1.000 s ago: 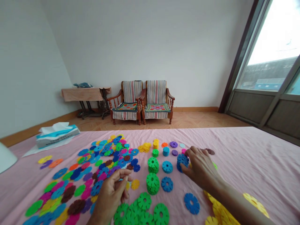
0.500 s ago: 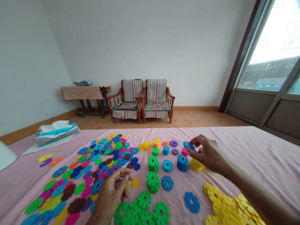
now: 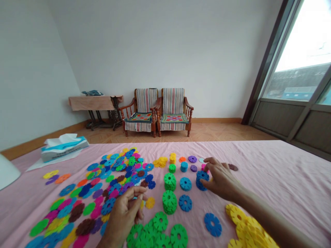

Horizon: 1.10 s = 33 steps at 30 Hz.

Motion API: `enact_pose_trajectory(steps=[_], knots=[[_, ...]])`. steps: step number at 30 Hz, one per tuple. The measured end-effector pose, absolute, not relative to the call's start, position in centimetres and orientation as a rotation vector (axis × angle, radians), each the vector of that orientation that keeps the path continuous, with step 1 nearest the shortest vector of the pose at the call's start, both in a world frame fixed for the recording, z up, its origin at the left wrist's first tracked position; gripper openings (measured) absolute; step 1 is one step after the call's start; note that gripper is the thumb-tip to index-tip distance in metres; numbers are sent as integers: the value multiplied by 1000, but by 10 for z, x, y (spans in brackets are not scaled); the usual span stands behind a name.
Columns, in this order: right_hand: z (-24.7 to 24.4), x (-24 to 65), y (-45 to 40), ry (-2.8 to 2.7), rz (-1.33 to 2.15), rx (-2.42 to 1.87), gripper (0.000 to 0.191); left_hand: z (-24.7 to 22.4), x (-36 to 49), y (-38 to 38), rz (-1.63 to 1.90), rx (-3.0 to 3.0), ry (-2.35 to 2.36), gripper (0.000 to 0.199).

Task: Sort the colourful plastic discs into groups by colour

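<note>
My right hand (image 3: 219, 177) has its fingers around the stack of blue notched discs (image 3: 201, 179), thumb at the near side and fingertips at the far side. Over the edge of the mixed coloured discs (image 3: 121, 172), my left hand (image 3: 128, 208) is held with thumb and index fingertip close together; what they hold, if anything, is too small to tell. Green stacks (image 3: 169, 201) stand between the hands, beside single blue discs (image 3: 185, 203). Loose green discs (image 3: 178, 235) lie at the near edge, and a blue disc (image 3: 212, 224) lies to their right.
A yellow disc pile (image 3: 249, 225) lies at the near right, under the right forearm. A tissue box (image 3: 64, 148) sits at the far left of the pink cloth (image 3: 274, 165), with a white object (image 3: 7, 172) at the left edge. Two chairs (image 3: 173, 101) stand beyond.
My right hand has moved down and nearer with a blue disc, from beyond the blue stack onto its top. My left hand has hardly moved.
</note>
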State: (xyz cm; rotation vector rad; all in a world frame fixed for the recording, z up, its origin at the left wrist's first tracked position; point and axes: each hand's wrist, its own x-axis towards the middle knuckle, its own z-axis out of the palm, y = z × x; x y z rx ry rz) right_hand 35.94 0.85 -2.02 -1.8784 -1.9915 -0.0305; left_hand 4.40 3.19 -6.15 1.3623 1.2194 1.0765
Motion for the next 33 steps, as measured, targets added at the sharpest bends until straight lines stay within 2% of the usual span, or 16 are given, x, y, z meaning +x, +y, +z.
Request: enact_pose_trajectory(steps=[6,10,16,26,33], knots=[[-10,382,7,-1997,4,-1904,32,-65,41,32,1062,1374,1213,40],[2,410,-3,-2148,140,-1875,30,-68,41,33,1072,1374,1203,39],[2,424,-18,-2322,267,-1899,57,-64,43,32,1058,1364,1221,39],[10,401,-6,-2515,281,-1860,65,-57,47,31,1052,1351,1254,40],[-1,406,9,-2613,269,-1857,70,-55,48,31,1051,1328,1278,43]])
